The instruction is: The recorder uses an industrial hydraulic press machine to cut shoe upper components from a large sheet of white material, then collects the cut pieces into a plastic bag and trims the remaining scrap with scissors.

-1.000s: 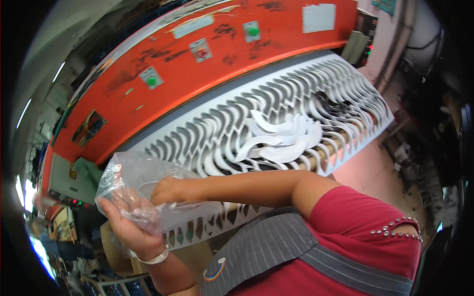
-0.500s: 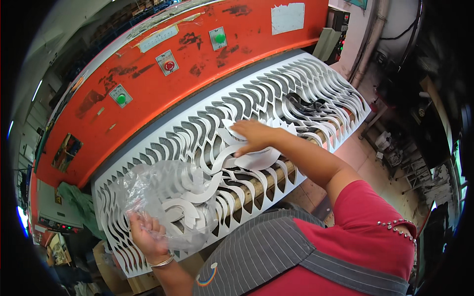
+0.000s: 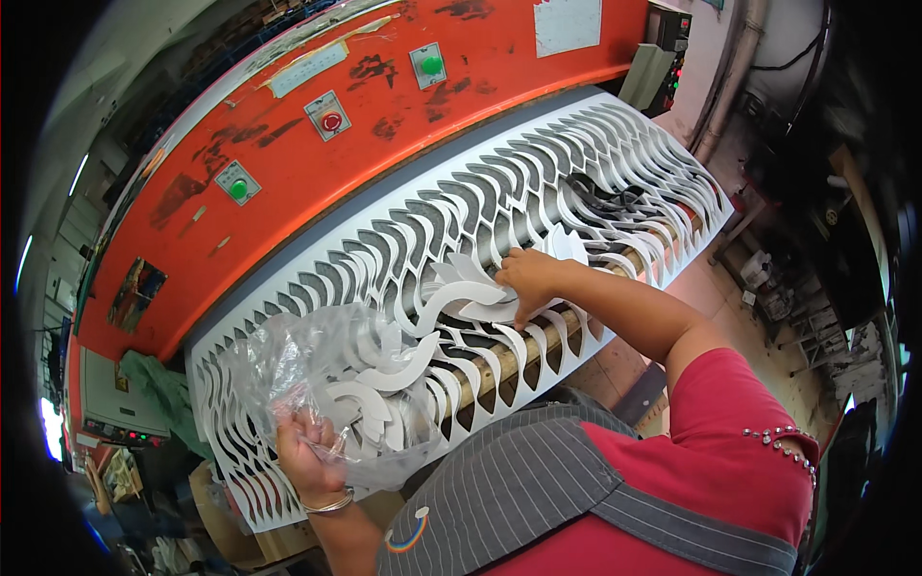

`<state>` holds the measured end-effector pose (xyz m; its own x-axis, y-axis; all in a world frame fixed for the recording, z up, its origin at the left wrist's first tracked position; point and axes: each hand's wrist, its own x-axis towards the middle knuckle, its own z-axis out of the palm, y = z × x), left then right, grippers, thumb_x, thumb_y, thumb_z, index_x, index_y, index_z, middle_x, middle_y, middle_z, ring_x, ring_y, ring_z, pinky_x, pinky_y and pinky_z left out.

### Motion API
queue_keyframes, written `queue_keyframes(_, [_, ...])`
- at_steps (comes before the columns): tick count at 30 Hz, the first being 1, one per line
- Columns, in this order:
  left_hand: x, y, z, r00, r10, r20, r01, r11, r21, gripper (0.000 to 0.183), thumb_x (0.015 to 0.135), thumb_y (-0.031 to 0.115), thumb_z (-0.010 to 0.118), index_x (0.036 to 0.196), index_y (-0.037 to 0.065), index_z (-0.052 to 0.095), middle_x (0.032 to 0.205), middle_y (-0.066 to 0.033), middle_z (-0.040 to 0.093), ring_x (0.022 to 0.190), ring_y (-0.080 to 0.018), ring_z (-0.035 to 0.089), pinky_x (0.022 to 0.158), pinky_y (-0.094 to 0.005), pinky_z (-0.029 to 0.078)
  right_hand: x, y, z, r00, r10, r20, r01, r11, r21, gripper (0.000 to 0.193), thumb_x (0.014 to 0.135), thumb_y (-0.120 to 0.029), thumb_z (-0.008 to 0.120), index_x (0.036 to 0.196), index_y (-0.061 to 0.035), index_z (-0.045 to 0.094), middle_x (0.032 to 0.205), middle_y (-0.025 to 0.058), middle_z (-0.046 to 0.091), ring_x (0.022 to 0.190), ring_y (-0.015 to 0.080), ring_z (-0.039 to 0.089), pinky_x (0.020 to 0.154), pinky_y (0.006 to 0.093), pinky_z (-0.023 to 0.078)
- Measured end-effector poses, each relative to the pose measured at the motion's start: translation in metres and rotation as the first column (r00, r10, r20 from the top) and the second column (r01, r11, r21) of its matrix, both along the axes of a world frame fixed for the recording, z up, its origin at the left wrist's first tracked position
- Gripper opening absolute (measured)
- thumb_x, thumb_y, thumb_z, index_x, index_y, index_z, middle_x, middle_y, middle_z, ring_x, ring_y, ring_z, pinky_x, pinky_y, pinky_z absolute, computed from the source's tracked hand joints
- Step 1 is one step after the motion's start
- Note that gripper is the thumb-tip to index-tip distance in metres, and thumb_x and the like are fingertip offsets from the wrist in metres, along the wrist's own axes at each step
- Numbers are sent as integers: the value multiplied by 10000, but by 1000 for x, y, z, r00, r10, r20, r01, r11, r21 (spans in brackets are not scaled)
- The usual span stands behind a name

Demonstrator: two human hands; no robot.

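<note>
Left grip (image 3: 309,451): clamped on the near edge of the clear plastic bag (image 3: 288,350).
Right grip (image 3: 531,280): fingers bent at the loose pile; whether together on a piece, cannot tell.
Loose pile (image 3: 463,273): white, curved, pointed pieces, overlapping, on the cut sheet (image 3: 528,368) between both hands.
Bagged pieces (image 3: 369,411): same kind, seen through crinkled film.
Obstruction: film overlies the sheet's left part.
Orange machine (image 3: 279,125): behind sheet.
Count: one bag; two green buttons (image 3: 431,64); one red button (image 3: 331,122).
</note>
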<state>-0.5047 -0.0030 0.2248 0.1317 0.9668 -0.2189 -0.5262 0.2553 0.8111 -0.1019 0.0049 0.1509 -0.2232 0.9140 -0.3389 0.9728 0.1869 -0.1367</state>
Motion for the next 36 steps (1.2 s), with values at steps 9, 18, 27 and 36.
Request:
queue_keyframes(9, [-12,-4,-4,1000,25,10,-25,999,32,252,965,315,473,777,150,439,601,37,342,436,-68,265,354,-222,213,-17,9,7,974,-106,-199,69,981,-184,801,539,-431,822,1179,-30,555,1068,185,632,995,328,608,848,386,470])
queue_keyframes(18, [4,0,18,988,-111,-108,120,989,82,329,967,406,445,822,116,502,551,42,346,404,-59,278,360,-210,229,4,-16,18,909,-159,-385,254,944,210,724,554,-438,814,1080,-2,576,929,193,644,866,344,629,762,400,480])
queue_keyframes(27, [43,17,37,967,-242,-77,242,970,-15,402,1006,413,316,1186,94,482,577,42,372,372,-64,286,323,-207,251,-40,-26,59,960,96,-264,52,864,500,477,608,-321,763,967,-72,573,894,106,628,799,330,632,674,433,495])
queue_keyframes(36, [37,5,56,970,-191,-148,202,977,66,491,1010,421,275,1315,67,425,561,40,363,375,-63,286,329,-205,252,-167,3,66,832,474,-289,-381,866,324,480,631,-311,777,1016,-103,581,914,97,644,786,322,643,655,438,501])
